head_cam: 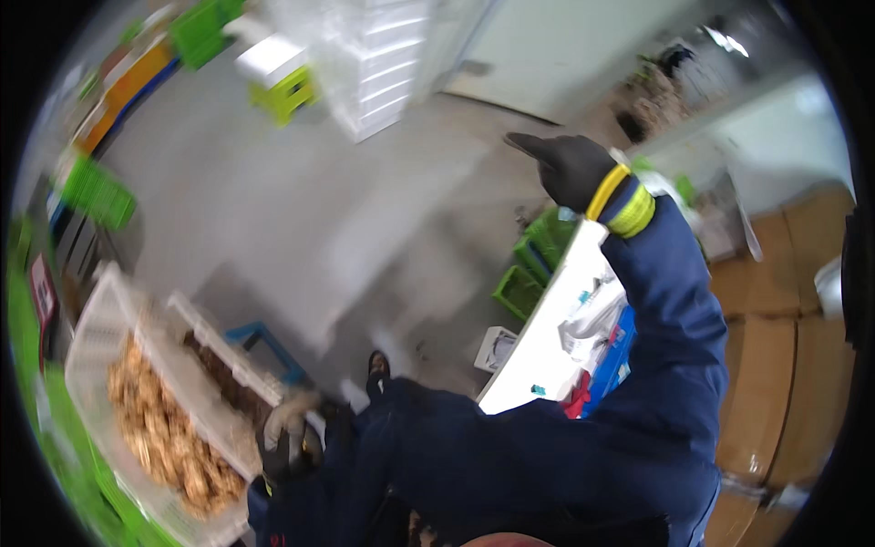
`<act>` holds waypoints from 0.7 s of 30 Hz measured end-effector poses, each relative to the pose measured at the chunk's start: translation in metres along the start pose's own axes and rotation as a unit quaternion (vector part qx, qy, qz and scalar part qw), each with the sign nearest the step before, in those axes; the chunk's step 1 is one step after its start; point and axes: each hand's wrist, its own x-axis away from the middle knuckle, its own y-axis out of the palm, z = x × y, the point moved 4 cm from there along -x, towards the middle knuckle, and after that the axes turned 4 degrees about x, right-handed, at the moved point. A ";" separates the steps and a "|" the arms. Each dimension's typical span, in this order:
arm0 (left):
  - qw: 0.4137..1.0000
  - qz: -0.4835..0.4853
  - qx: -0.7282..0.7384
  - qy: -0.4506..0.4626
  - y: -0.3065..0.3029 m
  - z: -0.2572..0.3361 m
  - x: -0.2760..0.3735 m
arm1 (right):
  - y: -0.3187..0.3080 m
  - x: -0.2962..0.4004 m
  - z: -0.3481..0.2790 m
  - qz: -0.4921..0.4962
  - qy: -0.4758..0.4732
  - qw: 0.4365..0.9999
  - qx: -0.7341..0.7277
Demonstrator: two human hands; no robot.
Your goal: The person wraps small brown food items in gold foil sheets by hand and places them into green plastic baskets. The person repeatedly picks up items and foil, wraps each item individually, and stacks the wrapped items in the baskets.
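Observation:
My right hand [575, 171], in a dark glove with a yellow band at the wrist, is raised at the upper right, above the end of a white table [547, 342]. One finger or thumb sticks out to the left and the others look curled; the palm side is hidden. Low in the view, my left hand [290, 437], in a grey and black glove, is by the edge of a white plastic crate [222, 355] with dark brown contents. Blur hides whether it grips anything. Beside it stands another white crate [92, 342], holding light-brown pieces [167, 437].
Cardboard boxes [759, 383] are stacked along the right. Green crates [523, 284] stand beside the table. A yellow-green step stool [284, 92] and a tall white stack [383, 68] stand farther off. A blue frame [270, 345] lies near the crates on the grey floor [273, 191].

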 end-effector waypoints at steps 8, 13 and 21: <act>0.898 0.056 0.434 0.053 -0.005 0.002 0.086 | 0.061 -0.015 -0.173 -0.051 -0.174 0.964 -0.193; 0.942 0.256 0.209 0.057 -0.037 0.059 0.217 | 0.082 0.027 -0.288 -0.138 -0.091 0.879 -0.448; 0.805 0.511 0.234 0.191 -0.201 -0.038 0.440 | 0.053 0.062 -0.532 -0.096 -0.187 0.780 -0.589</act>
